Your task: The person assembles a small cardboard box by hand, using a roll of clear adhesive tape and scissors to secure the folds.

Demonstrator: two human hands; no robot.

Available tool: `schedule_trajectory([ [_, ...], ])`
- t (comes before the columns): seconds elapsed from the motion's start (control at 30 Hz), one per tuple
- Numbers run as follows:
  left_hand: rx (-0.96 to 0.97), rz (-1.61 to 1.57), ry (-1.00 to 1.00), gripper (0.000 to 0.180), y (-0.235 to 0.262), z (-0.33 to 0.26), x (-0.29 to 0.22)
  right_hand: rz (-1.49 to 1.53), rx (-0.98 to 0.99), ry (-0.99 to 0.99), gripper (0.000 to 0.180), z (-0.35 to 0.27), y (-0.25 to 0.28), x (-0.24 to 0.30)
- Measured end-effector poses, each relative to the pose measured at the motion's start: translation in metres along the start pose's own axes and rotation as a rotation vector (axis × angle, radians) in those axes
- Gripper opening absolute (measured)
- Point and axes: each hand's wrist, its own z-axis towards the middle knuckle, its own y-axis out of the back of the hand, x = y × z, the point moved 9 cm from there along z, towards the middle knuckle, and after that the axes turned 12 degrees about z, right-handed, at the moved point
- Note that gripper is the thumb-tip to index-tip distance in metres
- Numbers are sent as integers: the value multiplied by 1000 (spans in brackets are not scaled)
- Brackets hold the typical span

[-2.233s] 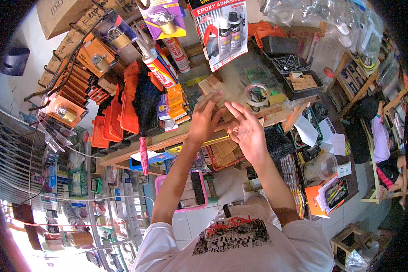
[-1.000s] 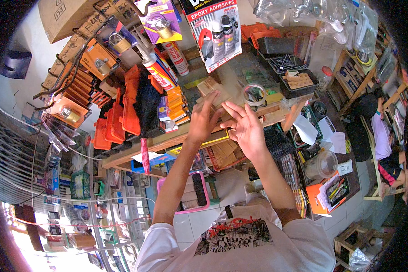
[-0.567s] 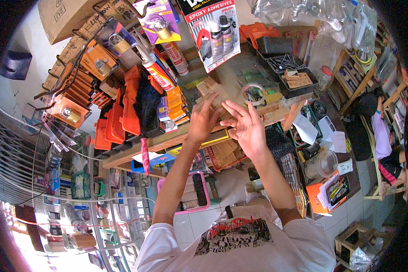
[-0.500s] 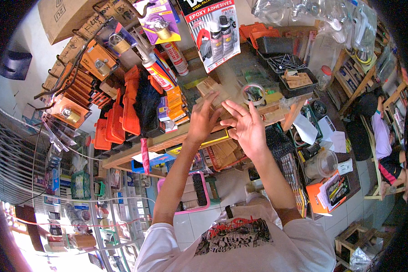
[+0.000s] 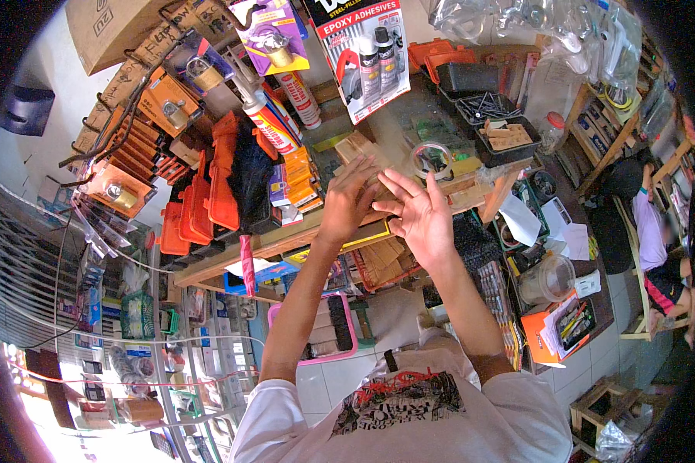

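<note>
My left hand [image 5: 350, 199] is raised over the front of a wooden counter [image 5: 286, 238], its back showing and its fingers stretched out beside a small wooden block [image 5: 354, 147]. Close by on the right, my right hand [image 5: 420, 216] is held palm up with its fingers spread. The fingertips of the two hands nearly meet, and whether they touch is hard to see. Nothing shows in either hand. A clear roll of tape [image 5: 432, 162] lies just past my right fingertips.
Orange cases [image 5: 201, 207] and boxed tubes [image 5: 297, 179] stand left on the counter. Carded padlocks [image 5: 172, 108] and an epoxy card [image 5: 369, 69] hang above. Black trays [image 5: 510, 139] of screws sit at right. A pink-rimmed basket [image 5: 346, 356] is below. Another person [image 5: 650, 208] sits far right.
The fingers of my left hand have shifted slightly and lie closer together. My right hand stays almost where it was, with its fingers still spread.
</note>
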Motion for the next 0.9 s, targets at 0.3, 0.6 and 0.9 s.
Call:
schedule_trajectory([
  [0.3, -8, -27, -47, 38, 6, 3, -8, 39, 20, -44, 75, 2, -7, 4],
  [0.6, -7, 1, -39, 35, 3, 3, -5, 150, -10, -79, 68, -1, 2, 6],
  [0.9, -4, -1, -57, 28, 6, 5, -11, 208, 24, -64, 64, -2, 17, 0],
])
